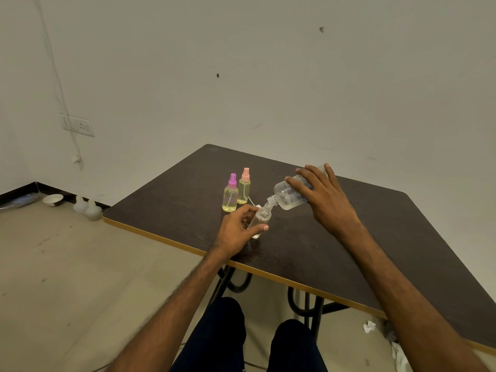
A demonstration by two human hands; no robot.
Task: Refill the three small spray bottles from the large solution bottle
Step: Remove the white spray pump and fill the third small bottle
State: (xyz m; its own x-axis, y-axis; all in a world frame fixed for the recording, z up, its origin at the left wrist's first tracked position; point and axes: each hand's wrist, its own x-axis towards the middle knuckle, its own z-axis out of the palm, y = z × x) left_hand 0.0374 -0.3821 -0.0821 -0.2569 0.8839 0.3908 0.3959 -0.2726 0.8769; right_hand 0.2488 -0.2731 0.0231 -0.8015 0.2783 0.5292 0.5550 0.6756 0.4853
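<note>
Third bottle under fill on the dark wood-grain worktop (308, 251).
Right hand (326, 196) grips the tilted large clear plastic solution bottle (288, 196); left hand (237, 232) steadies the small uncapped clear spray bottle (259, 221) just beneath: light, tippable, best held mid-body.

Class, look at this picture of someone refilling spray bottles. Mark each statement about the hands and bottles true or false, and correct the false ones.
1. The right hand tilts the large solution bottle with its neck down toward a small bottle. True.
2. The left hand rests flat on the table. False: its grip is around the uncapped small bottle.
3. The purple-capped bottle and the pink-capped bottle stand upright side by side. True.
4. Both capped bottles look empty. False: each holds yellowish liquid.
5. The small bottle being filled wears a spray cap. False: its neck is open.
</note>
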